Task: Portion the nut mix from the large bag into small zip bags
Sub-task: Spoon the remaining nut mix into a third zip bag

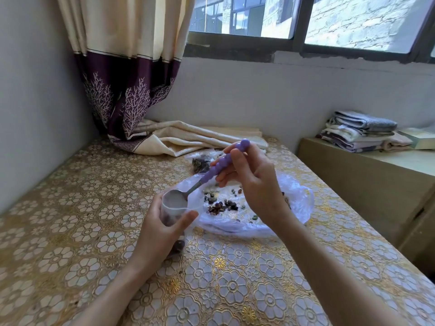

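One curtain hangs at far left, its hem lying on the surface. Left hand has its fingers curled round one small zip bag, mouth held open, dark pieces inside. One spoon, purple beaded handle, its bowl sitting in the bag mouth. Right hand pinches the spoon handle. One large bag lies flattened on the surface under the right hand, nut mix scattered on it, too many to count. A second filled small bag lies just behind. One stack of folded towels at far right.
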`<state>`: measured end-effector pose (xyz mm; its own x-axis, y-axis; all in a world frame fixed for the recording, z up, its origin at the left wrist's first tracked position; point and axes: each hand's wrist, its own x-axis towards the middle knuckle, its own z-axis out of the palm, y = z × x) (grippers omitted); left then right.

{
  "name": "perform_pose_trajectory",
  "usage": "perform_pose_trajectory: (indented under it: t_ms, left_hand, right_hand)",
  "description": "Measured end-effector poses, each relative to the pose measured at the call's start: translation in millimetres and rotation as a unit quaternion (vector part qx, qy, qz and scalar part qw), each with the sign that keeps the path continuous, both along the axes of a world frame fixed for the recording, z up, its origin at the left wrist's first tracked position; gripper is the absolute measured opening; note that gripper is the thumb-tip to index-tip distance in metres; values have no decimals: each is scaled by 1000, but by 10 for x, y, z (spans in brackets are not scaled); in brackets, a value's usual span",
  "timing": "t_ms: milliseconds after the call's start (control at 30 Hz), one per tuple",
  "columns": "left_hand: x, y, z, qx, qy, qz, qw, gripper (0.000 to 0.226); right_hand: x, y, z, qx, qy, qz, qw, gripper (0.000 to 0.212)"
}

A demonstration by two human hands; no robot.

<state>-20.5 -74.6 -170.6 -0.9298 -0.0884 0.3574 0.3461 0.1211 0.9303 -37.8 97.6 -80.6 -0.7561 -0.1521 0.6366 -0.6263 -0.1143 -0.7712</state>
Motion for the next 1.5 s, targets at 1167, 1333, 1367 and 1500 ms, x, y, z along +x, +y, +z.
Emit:
perform_pose_trajectory:
  t_ms: [1167, 1333, 1367, 1500]
  left_hand:
    - [-42, -13, -51, -24, 6, 20, 999, 75]
    - [-35, -7, -50, -26, 7, 20, 999, 75]
    - [-32, -8, -50, -27, 7, 21, 999, 75]
    - [-34, -11, -54, -36, 7, 25, 999, 75]
  right_hand:
    - [-271, 421, -671, -24, -179, -210, 961, 22]
    - [-247, 444, -675, -57, -226, -189, 954, 24]
    - [-244, 453, -678, -71, -244, -184, 950, 24]
    - [-244, 442, -692, -87, -274, -167, 943, 24]
